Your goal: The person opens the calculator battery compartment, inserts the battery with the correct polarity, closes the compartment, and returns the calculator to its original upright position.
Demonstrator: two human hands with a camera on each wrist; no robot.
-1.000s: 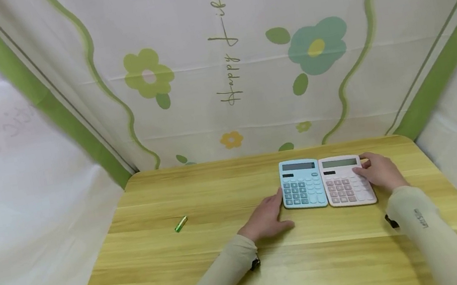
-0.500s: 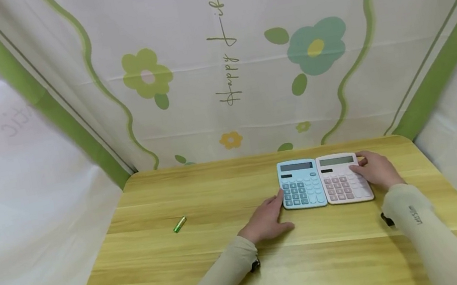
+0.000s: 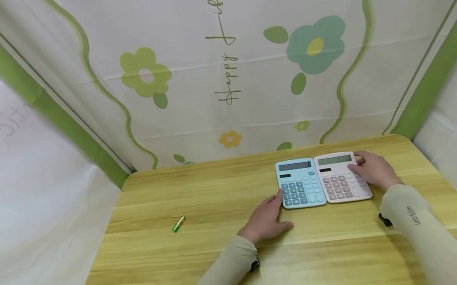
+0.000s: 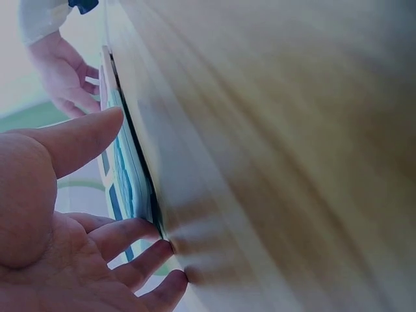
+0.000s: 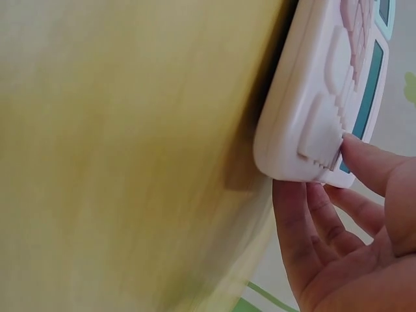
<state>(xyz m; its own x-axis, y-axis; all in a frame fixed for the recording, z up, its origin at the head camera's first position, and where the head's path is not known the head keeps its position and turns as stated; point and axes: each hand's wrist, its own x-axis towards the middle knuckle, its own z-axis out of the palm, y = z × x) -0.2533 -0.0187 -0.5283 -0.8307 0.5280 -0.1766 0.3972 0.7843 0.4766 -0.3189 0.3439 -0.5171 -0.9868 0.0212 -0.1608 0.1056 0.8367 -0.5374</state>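
Across the wooden surface, a blue calculator lies against a pink calculator, the left hand spread at the former's edge, the right hand gripping the latter's side.

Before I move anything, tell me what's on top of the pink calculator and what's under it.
On top of the pink calculator, the right hand has its thumb over the right edge. Below is the wooden table; its underside and the patch it covers are hidden.
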